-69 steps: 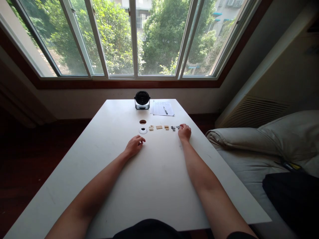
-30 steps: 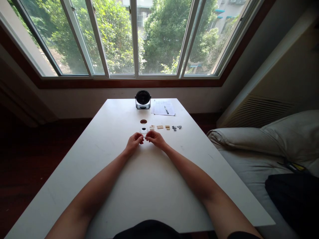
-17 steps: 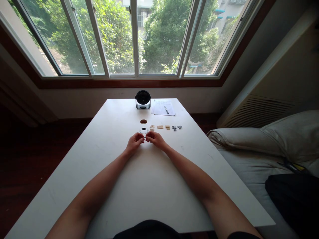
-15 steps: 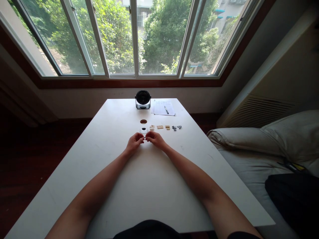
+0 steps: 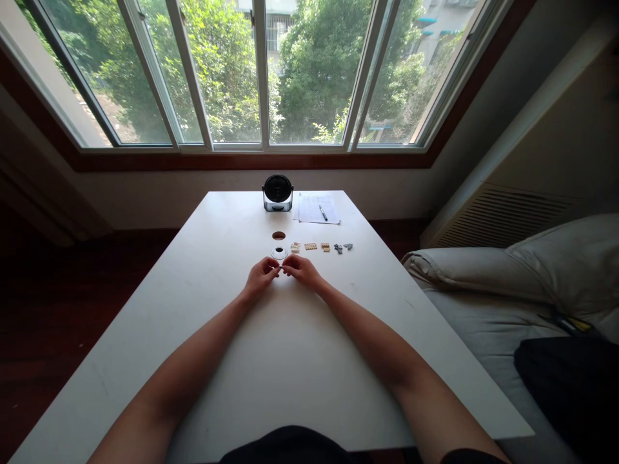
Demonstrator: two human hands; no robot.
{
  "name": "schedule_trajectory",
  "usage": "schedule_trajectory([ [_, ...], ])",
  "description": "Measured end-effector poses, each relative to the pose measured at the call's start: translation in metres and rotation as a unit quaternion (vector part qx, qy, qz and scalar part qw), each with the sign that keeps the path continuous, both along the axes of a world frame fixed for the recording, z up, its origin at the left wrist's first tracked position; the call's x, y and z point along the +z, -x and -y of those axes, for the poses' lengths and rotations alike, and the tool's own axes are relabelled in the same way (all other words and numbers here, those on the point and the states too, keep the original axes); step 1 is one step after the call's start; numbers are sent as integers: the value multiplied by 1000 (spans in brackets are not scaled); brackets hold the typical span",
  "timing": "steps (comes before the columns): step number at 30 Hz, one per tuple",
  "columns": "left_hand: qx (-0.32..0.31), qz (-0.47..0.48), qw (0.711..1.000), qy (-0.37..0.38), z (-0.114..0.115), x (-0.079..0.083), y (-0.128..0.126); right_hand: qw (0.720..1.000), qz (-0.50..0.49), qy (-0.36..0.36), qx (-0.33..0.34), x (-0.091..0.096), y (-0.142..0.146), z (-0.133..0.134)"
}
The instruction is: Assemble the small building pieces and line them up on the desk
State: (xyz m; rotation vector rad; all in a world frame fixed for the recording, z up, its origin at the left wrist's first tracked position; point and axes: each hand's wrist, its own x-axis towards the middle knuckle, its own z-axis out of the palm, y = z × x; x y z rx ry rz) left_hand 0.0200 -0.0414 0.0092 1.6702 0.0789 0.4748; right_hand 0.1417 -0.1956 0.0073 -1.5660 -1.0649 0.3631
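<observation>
My left hand [image 5: 261,276] and my right hand [image 5: 302,269] meet at the fingertips on the white table [image 5: 290,348]. Pinched between them is a thin, small piece [image 5: 280,266], too small to identify. Just beyond my fingertips lies a white ring [image 5: 279,253] with a dark centre, and farther on a brown round disc [image 5: 278,236]. To the right of the ring runs a row of small building parts: a beige piece [image 5: 295,247], a tan plate [image 5: 311,246], a tan piece [image 5: 325,247], and grey pieces [image 5: 338,249].
At the far table edge stand a round black device [image 5: 277,193] on a silver base and a sheet of paper [image 5: 309,209] with a pen [image 5: 322,213] on it. Beyond the table's right edge lie cushions [image 5: 464,270] and a black bag [image 5: 565,393].
Since the earliest frame, my right hand has moved left from the grey pieces to meet my left hand at the fingertips. Over the last second, the hands have barely moved.
</observation>
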Motion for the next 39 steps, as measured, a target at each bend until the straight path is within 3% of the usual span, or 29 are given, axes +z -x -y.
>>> schedule_trajectory([
  [39, 11, 8, 1000, 13, 2, 4, 1, 998, 38, 16, -49, 7, 4, 4],
])
